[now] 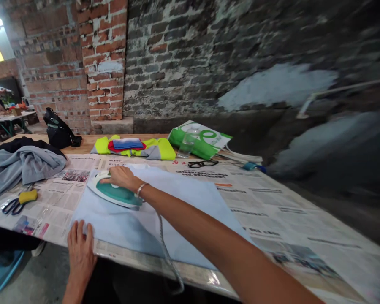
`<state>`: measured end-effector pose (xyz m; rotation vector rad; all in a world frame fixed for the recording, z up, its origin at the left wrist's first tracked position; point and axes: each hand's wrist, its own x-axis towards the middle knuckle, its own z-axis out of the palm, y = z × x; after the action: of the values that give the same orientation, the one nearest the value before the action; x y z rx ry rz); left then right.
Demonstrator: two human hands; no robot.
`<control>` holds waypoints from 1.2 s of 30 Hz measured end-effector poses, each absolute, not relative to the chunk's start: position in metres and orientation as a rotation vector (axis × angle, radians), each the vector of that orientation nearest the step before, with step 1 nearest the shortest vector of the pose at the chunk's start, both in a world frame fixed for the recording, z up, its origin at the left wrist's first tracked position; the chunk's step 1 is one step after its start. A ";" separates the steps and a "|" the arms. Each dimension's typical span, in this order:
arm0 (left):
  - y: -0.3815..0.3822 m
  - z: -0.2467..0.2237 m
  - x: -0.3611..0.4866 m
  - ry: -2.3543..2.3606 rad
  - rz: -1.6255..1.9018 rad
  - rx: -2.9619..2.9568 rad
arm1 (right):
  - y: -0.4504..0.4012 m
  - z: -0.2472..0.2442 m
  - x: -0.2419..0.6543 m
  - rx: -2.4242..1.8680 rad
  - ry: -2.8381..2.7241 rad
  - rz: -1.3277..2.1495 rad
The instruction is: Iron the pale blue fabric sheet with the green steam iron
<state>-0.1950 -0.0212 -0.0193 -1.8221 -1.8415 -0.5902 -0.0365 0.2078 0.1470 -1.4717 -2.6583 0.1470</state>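
Note:
My right hand (124,177) is wrapped round the handle of a green and white clothes iron (115,193). The iron rests on a pale blue cloth (183,202) spread flat over the newspaper-covered table, close to the cloth's left edge. From the iron's rear a grey cord (163,240) runs down across the cloth and over the table's front edge. My left hand (81,245) lies at the cloth's front left corner, fingers stretched out, fingertips on the cloth. The iron's soleplate is hidden against the fabric.
Scissors (15,206) and a yellow object (28,196) lie left, before grey clothing (34,164). Behind the cloth are a yellow vest (161,148), a clear cup (187,144), a green bag (202,141) and glasses (203,164). A black bag (57,131) stands at the back.

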 end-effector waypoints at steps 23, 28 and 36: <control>-0.009 -0.011 -0.215 -1.790 -0.546 -1.977 | 0.092 0.157 0.190 -1.954 -2.554 0.296; -0.015 -0.002 -0.219 -1.787 -0.492 -2.014 | 0.097 0.139 0.266 -2.336 -2.100 0.226; -0.045 0.038 -0.126 -1.571 -0.732 -2.247 | 0.096 0.138 0.302 -2.294 -1.992 0.244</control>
<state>-0.1263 -0.0451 0.0382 -2.2472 -1.5705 -0.7319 0.3020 0.0963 0.1382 -2.2942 -1.9917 0.2438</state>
